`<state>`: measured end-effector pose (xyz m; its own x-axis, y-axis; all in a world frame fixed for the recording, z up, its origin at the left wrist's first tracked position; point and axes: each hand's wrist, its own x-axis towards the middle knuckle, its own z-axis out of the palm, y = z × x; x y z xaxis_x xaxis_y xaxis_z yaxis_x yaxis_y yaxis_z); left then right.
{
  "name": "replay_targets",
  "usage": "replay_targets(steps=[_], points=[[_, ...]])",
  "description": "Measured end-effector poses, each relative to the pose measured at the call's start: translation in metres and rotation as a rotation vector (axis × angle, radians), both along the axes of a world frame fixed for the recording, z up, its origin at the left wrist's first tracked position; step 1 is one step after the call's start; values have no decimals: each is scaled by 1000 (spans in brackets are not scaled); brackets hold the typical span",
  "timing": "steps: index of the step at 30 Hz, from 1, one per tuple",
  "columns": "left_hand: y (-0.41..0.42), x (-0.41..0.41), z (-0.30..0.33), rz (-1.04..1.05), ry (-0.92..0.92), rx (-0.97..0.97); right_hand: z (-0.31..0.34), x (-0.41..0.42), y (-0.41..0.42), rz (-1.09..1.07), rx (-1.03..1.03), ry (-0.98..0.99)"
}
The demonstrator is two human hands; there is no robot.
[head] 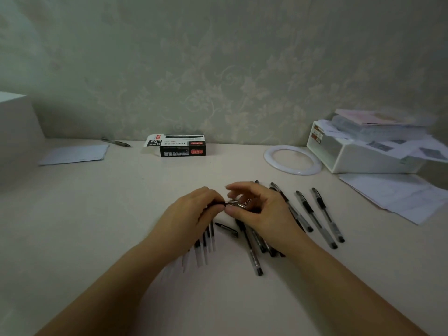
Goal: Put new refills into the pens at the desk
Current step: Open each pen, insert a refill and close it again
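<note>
My left hand [191, 214] and my right hand [257, 209] meet over the middle of the desk [121, 202]. Between them is one pen [229, 203]: the left fingers grip its dark end, the right thumb and fingers pinch the tip end. Several white refills [203, 251] lie under and below my left hand. A loose black pen cap [226, 229] lies just below the hands. Several black pens [315, 217] lie fanned out under and right of my right hand.
A black refill box [183, 149] with an open flap stands at the back near the wall. A white ring [292, 160], a white drawer box [363, 156] piled with papers and loose sheets [400, 195] are at the right. At back left lie a notepad [75, 154] and a pen [116, 142].
</note>
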<state>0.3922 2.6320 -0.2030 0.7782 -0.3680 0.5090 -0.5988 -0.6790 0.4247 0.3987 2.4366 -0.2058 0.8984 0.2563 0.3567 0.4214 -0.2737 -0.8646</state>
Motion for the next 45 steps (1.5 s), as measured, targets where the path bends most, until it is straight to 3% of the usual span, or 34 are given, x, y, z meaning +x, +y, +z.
replay_targets(steps=[4, 10, 15, 22, 28, 34, 42, 45], points=[[-3, -1, 0, -13, -3, -14, 0, 1, 2, -110, -66, -26], [-2, 0, 1, 29, 3, -15, 1, 2, 0, -17, -25, -17], [-5, -1, -1, 11, 11, -31, 1, 4, 0, -115, -49, -25], [-4, 0, 0, 10, 15, -39, 1, 5, -2, -52, -26, -38], [-2, 3, 1, 50, 27, -25, 7, 10, -5, -184, 225, 51], [-6, 1, 2, 4, 33, -5, 5, 7, 1, -128, -12, 2], [-2, 4, 0, 53, 48, -39, 9, 9, -5, -136, 62, -16], [2, 7, -1, 128, 32, -43, 10, 11, -7, -219, -56, -107]])
